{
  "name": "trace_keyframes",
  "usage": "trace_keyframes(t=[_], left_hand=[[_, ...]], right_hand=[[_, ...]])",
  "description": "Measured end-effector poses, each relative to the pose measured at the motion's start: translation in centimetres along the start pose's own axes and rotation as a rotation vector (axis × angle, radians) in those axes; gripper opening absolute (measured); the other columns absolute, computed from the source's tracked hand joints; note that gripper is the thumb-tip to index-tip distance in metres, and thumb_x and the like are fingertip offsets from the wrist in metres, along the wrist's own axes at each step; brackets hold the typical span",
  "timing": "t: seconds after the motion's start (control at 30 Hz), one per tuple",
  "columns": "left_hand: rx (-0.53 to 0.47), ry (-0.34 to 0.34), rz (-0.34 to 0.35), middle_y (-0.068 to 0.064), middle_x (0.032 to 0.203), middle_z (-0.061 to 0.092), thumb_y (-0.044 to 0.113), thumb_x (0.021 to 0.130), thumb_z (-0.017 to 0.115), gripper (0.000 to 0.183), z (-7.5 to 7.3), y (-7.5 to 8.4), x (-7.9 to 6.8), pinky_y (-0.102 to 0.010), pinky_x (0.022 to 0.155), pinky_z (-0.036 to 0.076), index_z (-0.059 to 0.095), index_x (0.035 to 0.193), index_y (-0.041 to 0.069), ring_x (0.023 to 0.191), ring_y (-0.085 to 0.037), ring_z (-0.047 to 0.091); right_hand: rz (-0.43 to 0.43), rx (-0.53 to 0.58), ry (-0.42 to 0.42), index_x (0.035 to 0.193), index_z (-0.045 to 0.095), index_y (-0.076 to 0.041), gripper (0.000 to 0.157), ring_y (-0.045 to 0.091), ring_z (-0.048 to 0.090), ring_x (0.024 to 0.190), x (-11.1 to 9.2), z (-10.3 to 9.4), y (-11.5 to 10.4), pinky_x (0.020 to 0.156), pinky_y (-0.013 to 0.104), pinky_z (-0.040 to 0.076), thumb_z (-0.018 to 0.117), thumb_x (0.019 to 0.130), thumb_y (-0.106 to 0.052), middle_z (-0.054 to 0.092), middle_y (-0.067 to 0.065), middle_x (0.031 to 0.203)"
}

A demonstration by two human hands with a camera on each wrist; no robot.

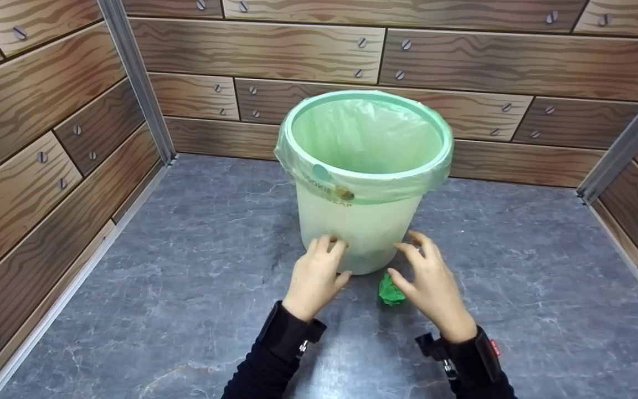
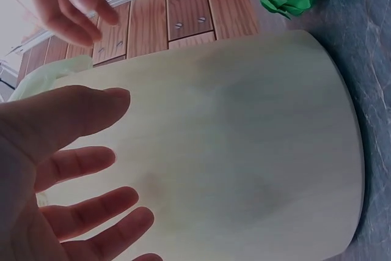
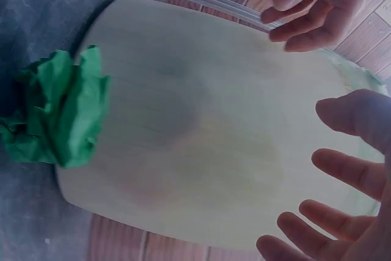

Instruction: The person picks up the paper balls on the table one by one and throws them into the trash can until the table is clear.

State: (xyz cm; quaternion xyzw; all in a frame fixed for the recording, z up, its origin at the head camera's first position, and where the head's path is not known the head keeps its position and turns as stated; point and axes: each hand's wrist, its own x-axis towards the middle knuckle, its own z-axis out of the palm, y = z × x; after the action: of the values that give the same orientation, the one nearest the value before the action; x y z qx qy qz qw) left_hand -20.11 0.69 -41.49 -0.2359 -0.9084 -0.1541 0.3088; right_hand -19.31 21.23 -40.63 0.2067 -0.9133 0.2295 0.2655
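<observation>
A pale green trash can [image 1: 352, 227] stands upright, lined with a translucent green plastic bag [image 1: 369, 133] folded over its rim. My left hand [image 1: 316, 274] is in front of its lower left side, fingers spread and slightly bent, holding nothing. On the lower right my right hand [image 1: 432, 282] is likewise spread with nothing in it. A crumpled green paper ball [image 1: 391, 290] lies on the surface by the can's base, just left of the right thumb; the right wrist view shows the paper ball [image 3: 61, 108] apart from the fingers. Blurred dark patches show through the can's wall [image 2: 244, 132].
The can stands on a grey marbled surface [image 1: 186, 266]. Wood-plank-patterned panels [image 1: 274, 50] wall in the back and both sides, joined by metal corner posts [image 1: 136, 77]. Black straps with small devices [image 1: 291, 332] sit on both wrists.
</observation>
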Motion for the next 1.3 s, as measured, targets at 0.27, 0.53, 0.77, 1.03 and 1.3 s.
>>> trace_keyframes(t=[0.27, 0.53, 0.77, 1.03, 1.3], left_hand=[[-0.001, 0.005, -0.003, -0.008, 0.102, 0.052, 0.025, 0.068, 0.074, 0.043, -0.3, 0.0, 0.0, -0.027, 0.055, 0.047, 0.057, 0.103, 0.009, 0.086, -0.021, 0.051], [-0.010, 0.010, 0.003, -0.008, 0.102, 0.052, 0.026, 0.067, 0.075, 0.043, -0.3, 0.0, 0.0, -0.027, 0.055, 0.047, 0.057, 0.102, 0.009, 0.085, -0.021, 0.051], [0.011, 0.013, 0.011, -0.009, 0.103, 0.052, 0.027, 0.067, 0.075, 0.042, -0.2, -0.1, -0.1, -0.027, 0.055, 0.047, 0.057, 0.102, 0.010, 0.086, -0.022, 0.052], [0.010, 0.020, 0.015, -0.009, 0.102, 0.052, 0.026, 0.067, 0.075, 0.041, -0.2, -0.1, -0.1, -0.027, 0.055, 0.047, 0.057, 0.101, 0.009, 0.085, -0.022, 0.052], [0.001, 0.019, 0.014, -0.009, 0.103, 0.051, 0.025, 0.067, 0.075, 0.041, -0.2, -0.1, -0.2, -0.027, 0.054, 0.047, 0.057, 0.101, 0.010, 0.086, -0.022, 0.052]], right_hand=[[0.049, -0.030, -0.116, 0.106, 0.059, -0.001, 0.040, 0.038, 0.044, 0.105, -0.1, 2.1, 1.7, 0.074, 0.049, 0.045, 0.071, 0.071, -0.015, 0.043, 0.024, 0.119], [0.042, -0.090, -0.327, 0.110, 0.057, -0.001, 0.049, 0.043, 0.043, 0.106, -0.7, 3.5, 2.7, 0.079, 0.052, 0.042, 0.072, 0.069, -0.022, 0.042, 0.026, 0.122], [0.120, -0.065, -0.484, 0.112, 0.057, -0.006, 0.048, 0.039, 0.041, 0.109, -0.9, 4.0, 2.8, 0.075, 0.051, 0.042, 0.072, 0.069, -0.022, 0.040, 0.022, 0.125], [0.138, -0.080, -0.547, 0.110, 0.057, -0.008, 0.049, 0.036, 0.045, 0.105, -0.9, 4.2, 2.7, 0.068, 0.057, 0.041, 0.073, 0.066, -0.021, 0.042, 0.021, 0.122], [0.155, -0.076, -0.582, 0.110, 0.057, -0.008, 0.049, 0.030, 0.049, 0.095, -1.0, 4.5, 2.6, 0.068, 0.055, 0.041, 0.073, 0.065, -0.017, 0.048, 0.016, 0.113]])
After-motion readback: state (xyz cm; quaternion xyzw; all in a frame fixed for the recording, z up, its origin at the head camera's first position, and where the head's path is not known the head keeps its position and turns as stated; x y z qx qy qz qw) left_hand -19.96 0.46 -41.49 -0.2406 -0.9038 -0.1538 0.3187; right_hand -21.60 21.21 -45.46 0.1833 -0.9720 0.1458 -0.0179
